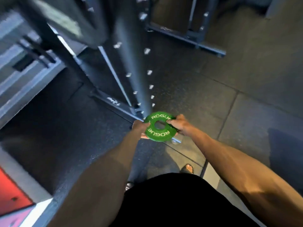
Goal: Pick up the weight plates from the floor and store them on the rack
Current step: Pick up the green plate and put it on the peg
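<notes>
A small green weight plate (pixel 159 132) with white ROGUE lettering and a round centre hole is held flat in front of me, above the floor. My left hand (pixel 139 127) grips its left edge and my right hand (pixel 179 124) grips its right edge, with fingers near the hole. Directly beyond the plate rises a dark upright post of the rack (pixel 131 59), with rows of holes along it. The post's base plate (pixel 114 103) lies on the floor just past my hands. No other plates are visible on the floor.
Dark rubber floor tiles (pixel 229 79) spread all around. A second black rack frame (pixel 188 38) stands at the upper right. A large blurred dark shape (pixel 65 22) hangs at the upper left. A red panel (pixel 11 194) sits at the lower left. My feet (pixel 187 168) show below.
</notes>
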Motion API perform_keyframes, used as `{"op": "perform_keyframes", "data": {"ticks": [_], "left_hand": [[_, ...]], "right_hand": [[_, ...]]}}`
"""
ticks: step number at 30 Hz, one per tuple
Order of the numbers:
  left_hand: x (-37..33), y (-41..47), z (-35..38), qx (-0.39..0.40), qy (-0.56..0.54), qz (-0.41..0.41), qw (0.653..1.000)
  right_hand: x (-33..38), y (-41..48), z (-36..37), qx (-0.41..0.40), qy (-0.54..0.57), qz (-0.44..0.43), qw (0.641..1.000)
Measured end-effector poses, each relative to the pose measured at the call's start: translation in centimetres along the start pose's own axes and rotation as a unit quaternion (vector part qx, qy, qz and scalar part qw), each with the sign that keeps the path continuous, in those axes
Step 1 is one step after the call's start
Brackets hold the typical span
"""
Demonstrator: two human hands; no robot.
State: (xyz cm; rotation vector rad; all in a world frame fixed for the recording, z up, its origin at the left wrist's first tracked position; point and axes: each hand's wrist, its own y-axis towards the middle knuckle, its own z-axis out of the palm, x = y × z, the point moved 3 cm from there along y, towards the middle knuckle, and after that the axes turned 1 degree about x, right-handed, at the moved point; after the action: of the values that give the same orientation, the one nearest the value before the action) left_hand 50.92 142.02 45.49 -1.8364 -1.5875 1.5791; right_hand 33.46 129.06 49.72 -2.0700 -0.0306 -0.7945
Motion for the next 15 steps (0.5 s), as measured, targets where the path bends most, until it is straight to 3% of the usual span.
{"op": "perform_keyframes", "data": {"ticks": [10,15], "left_hand": [[14.3,-2.9,-26.8,-0.073,-0.145,-0.043,0.986],[21.1,-0.4,-37.0,-0.152,-0.141,-0.038,0.978]], "right_hand": [[14.9,-8.1,25.9,0.101,-0.065,-0.076,0.990],[20.7,-11.0,35.6,0.138,-0.098,-0.120,0.978]]}}
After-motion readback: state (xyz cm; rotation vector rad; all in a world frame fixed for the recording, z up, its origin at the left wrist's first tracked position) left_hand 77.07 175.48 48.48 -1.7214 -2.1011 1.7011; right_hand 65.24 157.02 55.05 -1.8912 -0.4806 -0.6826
